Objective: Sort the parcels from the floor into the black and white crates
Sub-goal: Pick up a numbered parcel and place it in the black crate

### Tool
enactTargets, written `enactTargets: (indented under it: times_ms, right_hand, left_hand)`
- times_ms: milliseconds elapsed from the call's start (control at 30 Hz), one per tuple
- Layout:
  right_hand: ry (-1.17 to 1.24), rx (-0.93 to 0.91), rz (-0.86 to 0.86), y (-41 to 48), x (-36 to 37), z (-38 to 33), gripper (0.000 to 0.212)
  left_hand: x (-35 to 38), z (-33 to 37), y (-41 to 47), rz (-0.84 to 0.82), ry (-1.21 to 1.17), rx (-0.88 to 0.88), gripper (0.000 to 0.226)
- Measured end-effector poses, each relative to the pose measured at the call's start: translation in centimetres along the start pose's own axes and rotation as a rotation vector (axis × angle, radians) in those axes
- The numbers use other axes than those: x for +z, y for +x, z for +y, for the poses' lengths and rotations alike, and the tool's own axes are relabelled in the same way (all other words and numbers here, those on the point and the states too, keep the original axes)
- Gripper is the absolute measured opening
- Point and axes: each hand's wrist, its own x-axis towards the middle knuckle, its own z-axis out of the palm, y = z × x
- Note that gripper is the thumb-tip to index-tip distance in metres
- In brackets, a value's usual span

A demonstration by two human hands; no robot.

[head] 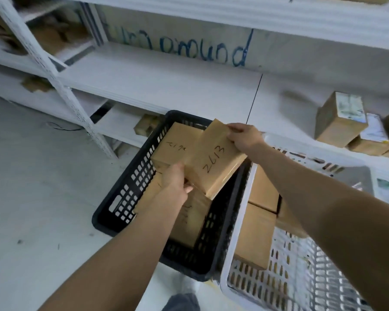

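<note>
Both hands grip one brown parcel [213,158] at mid-frame, over the black crate [130,189]: left hand [175,180] at its near corner, right hand [243,135] at its far end. It reads "2613". The parcel [173,147] beneath bears illegible scrawl. At lower right the white crate [238,221] is cut off. "Around" is written in blue on the wall [202,52].

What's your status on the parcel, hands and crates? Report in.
Both hands, left and right, grip parcel 2613. Over black crate, tilted. Nothing blocking.

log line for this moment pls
phase: placing | held: parcel 2613, left hand and right hand | over: black crate | white crate: holds parcels
</note>
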Motion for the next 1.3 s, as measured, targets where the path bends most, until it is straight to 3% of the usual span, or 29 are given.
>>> enactTargets:
  times_ms: [167, 433, 767, 967, 1100, 1300]
  right_hand:
    - [-0.090, 0.094, 0.005, 5.6, 2.9, 2.4, 0.032]
    - [-0.260, 0.200, -0.086, 10.6, 7.0, 6.0, 0.061]
    - [-0.065, 0.377, 0.008, 11.9, 8.3, 8.2, 0.070]
    - [-0.004, 0.273, 0.023, 10.3, 7.1, 6.3, 0.063]
    - [0.102, 0.133, 0.070, 8.4, 5.3, 3.2, 0.055]
    - [0.242, -0.069, 0.103, 2.1, 1.1, -1.0, 0.052]
  left_hand:
    - [1.2, -0.4, 4.8, -0.013, -0.022, -0.134, 0.016]
    - [2.0, -1.1, 11.5, 0.005, -0.074, -0.252, 0.028]
    - [3.0, -1.1, 14.3, -0.004, -0.092, -0.309, 0.036]
    - [3.4, 0.1, 12.9, 0.017, 0.060, -0.287, 0.016]
    - [4.0, 1.7, 10.3, -0.030, 0.198, -0.207, 0.018]
    - [5.9, 4.4, 3.5, -0.187, 0.322, 0.217, 0.021]
